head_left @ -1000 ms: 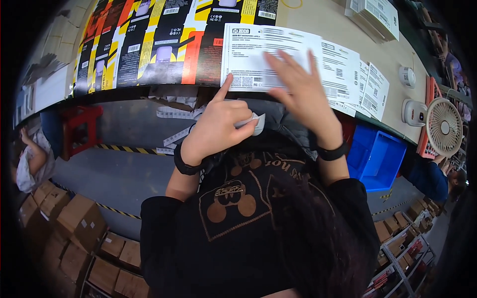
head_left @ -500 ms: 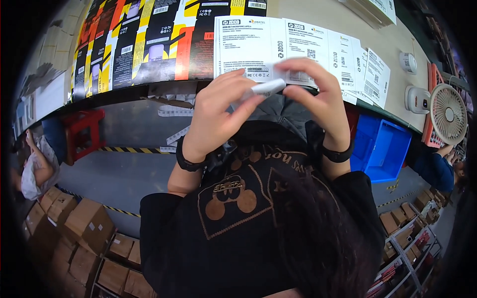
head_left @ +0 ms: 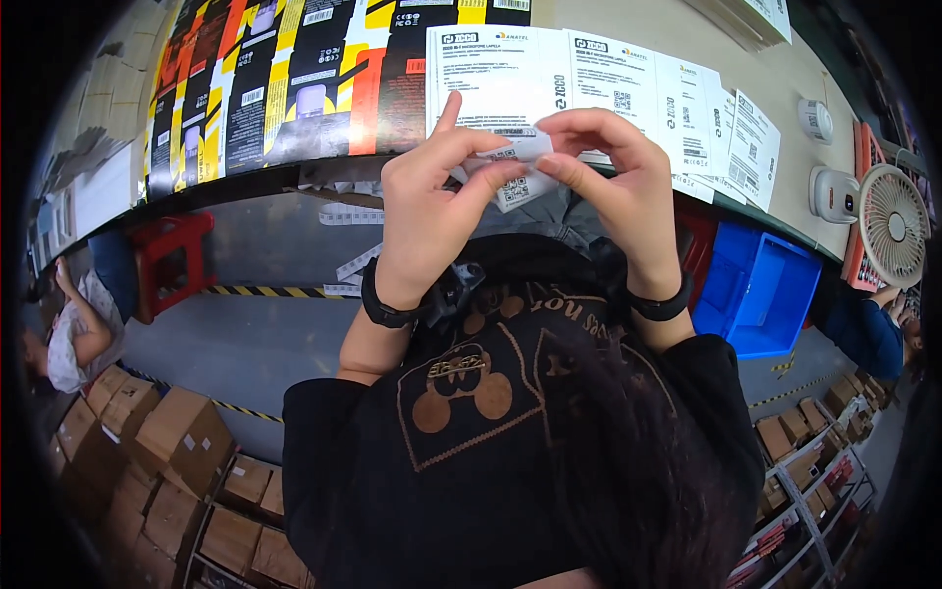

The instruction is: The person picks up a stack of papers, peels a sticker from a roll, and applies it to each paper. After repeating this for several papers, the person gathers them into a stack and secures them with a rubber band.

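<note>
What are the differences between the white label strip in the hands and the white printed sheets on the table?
Pose: the label strip is bent and held up between the left hand and the right hand; the printed sheets lie flat on the table, partly overlapping.
Size: the label strip looks narrower than the printed sheets.
Shared: both are white with dark print and square codes.

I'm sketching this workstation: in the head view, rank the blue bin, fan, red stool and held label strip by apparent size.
1. Blue bin
2. Fan and red stool: too alike to rank
3. Label strip, partly covered
</note>
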`<state>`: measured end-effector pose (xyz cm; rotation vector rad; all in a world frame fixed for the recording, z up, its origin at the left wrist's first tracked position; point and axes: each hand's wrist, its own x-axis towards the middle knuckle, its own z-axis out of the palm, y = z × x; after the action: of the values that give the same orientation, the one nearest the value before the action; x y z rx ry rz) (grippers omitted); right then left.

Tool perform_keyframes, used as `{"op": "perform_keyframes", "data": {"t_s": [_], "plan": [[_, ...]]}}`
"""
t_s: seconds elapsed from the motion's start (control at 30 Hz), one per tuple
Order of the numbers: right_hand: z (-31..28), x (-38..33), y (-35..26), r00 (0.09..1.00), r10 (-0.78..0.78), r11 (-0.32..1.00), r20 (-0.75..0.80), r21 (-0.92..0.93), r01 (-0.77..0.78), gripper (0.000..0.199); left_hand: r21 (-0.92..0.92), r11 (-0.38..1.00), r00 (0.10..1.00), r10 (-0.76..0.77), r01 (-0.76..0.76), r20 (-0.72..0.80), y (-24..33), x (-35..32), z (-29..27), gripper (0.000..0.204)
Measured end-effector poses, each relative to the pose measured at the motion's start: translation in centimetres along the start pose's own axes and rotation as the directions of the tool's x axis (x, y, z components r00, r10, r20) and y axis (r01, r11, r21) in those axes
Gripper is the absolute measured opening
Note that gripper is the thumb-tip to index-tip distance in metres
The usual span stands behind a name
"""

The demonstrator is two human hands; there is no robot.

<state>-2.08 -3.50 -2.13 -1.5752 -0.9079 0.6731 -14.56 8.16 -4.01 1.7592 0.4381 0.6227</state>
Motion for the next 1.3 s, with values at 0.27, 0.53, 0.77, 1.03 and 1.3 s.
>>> {"op": "perform_keyframes", "data": {"t_s": [0.27,0.53,0.77,1.03,1.3], "plan": [[-0.4,1.8,0.3,0.985,0.084,0.988,-0.151,0.139,-0.063,0.011,-0.004,0.998,0.998,-0.056,0.056,0.014,-0.8,-0.4,-0.1,0.015],[1.9,4.0,3.8,0.959,0.169,0.982,-0.228,0.123,-0.144,0.013,0.150,0.989,0.994,-0.033,0.017,0.106,-1.8,-0.8,0.4,0.015],[2.2,4.0,4.1,0.946,0.227,0.973,-0.232,0.004,-0.232,0.012,0.182,0.983,0.993,0.012,-0.033,0.115,-2.0,-1.0,0.7,0.016],[2.5,4.0,4.6,0.943,0.205,0.975,-0.261,-0.029,-0.220,0.016,0.191,0.980,0.992,0.034,-0.058,0.123,-2.1,-0.8,0.6,0.017],[3.4,3.9,4.0,0.962,0.018,0.801,-0.274,-0.572,-0.178,0.029,0.220,0.974,0.991,0.027,-0.056,0.131,-2.3,-1.0,0.5,0.017]]}}
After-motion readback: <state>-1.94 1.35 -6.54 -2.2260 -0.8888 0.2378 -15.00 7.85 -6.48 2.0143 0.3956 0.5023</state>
